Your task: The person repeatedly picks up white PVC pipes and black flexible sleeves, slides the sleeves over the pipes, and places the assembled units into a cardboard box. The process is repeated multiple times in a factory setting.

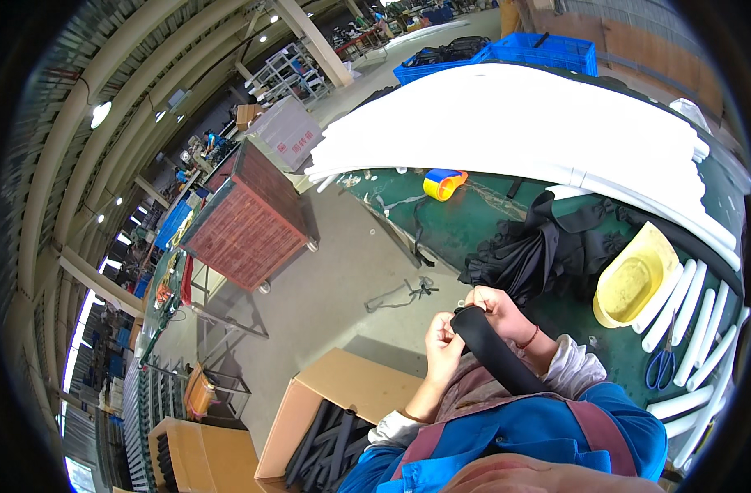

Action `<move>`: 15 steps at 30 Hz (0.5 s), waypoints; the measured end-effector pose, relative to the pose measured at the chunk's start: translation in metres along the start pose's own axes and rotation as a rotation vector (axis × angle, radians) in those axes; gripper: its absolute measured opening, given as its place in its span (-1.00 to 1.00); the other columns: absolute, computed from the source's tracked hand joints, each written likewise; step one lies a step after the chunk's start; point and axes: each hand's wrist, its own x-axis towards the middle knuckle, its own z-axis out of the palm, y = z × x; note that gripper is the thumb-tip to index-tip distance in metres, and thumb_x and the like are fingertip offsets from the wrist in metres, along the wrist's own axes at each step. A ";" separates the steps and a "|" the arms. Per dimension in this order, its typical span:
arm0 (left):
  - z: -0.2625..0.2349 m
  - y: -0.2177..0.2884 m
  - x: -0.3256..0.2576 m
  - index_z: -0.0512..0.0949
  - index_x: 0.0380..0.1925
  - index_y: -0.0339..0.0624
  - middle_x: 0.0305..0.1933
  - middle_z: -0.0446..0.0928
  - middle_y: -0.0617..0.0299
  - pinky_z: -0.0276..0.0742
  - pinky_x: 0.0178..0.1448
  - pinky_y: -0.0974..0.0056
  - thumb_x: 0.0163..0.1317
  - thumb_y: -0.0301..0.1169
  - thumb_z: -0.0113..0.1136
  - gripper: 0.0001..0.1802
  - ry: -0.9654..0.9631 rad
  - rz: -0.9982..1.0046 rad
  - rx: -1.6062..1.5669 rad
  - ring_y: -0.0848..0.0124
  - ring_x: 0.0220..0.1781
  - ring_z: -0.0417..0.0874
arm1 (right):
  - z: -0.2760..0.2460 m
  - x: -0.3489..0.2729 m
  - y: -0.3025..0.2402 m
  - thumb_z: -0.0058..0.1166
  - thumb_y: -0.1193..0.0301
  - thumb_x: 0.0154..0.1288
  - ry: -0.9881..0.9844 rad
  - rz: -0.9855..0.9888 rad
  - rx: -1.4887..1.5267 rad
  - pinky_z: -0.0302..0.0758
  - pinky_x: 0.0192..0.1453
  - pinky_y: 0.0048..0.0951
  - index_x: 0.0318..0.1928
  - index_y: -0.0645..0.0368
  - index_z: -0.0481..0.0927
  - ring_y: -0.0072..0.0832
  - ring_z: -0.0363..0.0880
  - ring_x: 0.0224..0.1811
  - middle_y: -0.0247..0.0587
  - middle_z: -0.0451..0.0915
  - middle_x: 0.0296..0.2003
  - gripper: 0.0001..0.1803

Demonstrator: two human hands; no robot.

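Observation:
A wide black tube, seemingly covered in fabric (500, 355), runs from my fingers back toward my chest. At its far end my left hand (443, 348) is closed with thumb and fingers pinching the edge. My right hand (501, 314) is closed on the same end, just right of the left. A small light ring-like spot shows between the fingertips, too small to make out. Just beyond my hands, a heap of black fabric (527, 255) lies on the green table (482, 218). To the right sits a yellow plastic container (636, 275), tilted.
White foam tubes (507, 123) are piled across the table's back; shorter white tubes (694, 304) and blue-handled scissors (661, 367) lie at right. A yellow-blue tape roll (443, 185) is near the left edge. Black tubes (330, 444) fill a cardboard box (351, 380). Blue crates (548, 51) stand behind.

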 end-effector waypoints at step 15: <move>-0.004 0.032 0.009 0.46 -0.22 -0.21 -0.24 0.59 0.24 0.49 -0.04 0.39 0.13 -0.60 0.19 -0.79 -0.081 -0.295 -0.465 0.45 -0.21 0.60 | 0.020 -0.003 -0.015 0.24 0.59 0.07 0.158 0.119 -0.070 0.25 -0.48 -0.71 -0.41 0.18 0.43 -0.83 0.29 -0.47 -0.54 0.40 -0.52 -0.80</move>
